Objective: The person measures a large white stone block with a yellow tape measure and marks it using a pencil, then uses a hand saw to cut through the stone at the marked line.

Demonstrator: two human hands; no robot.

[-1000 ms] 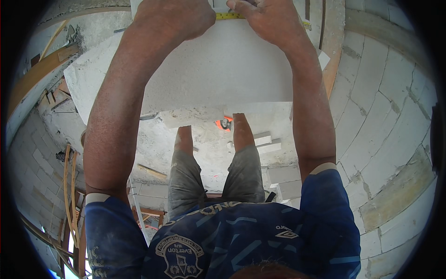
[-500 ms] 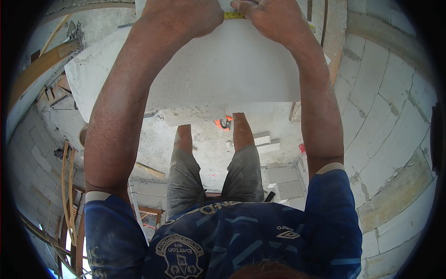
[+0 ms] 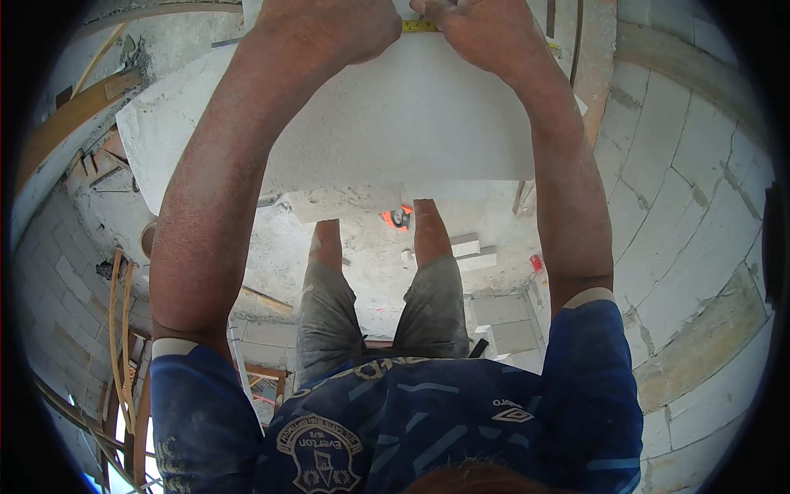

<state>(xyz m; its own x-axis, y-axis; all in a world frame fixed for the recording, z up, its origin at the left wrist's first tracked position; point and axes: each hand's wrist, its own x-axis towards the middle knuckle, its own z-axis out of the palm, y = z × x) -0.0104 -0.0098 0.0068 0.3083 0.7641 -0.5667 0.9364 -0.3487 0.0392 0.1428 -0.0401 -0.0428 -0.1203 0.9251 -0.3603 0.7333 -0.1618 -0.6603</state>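
Note:
A large pale grey-white block [image 3: 395, 123], like aerated concrete, lies before me with its near edge above my legs. Across its far part runs a yellow tape measure [image 3: 418, 26], its blade showing between my hands and again past my right wrist. My left hand [image 3: 341, 29] is closed at the blade's left end, fingers curled under and partly hidden. On the other side, my right hand [image 3: 485, 33] rests on the block over the blade, thumb and fingers pinched together. What that pinch holds is cut off by the top edge.
A block wall [image 3: 666, 181] rises close on my right, with a wooden board [image 3: 594, 74] beside the block. Below are an orange-and-black tool [image 3: 398, 217], cut white block pieces [image 3: 473, 253] and a small red object [image 3: 536, 263]. Timber strips [image 3: 121, 329] lean at left.
Both hands have shifted very slightly to the right along the block. The tape measure's blade still shows between them.

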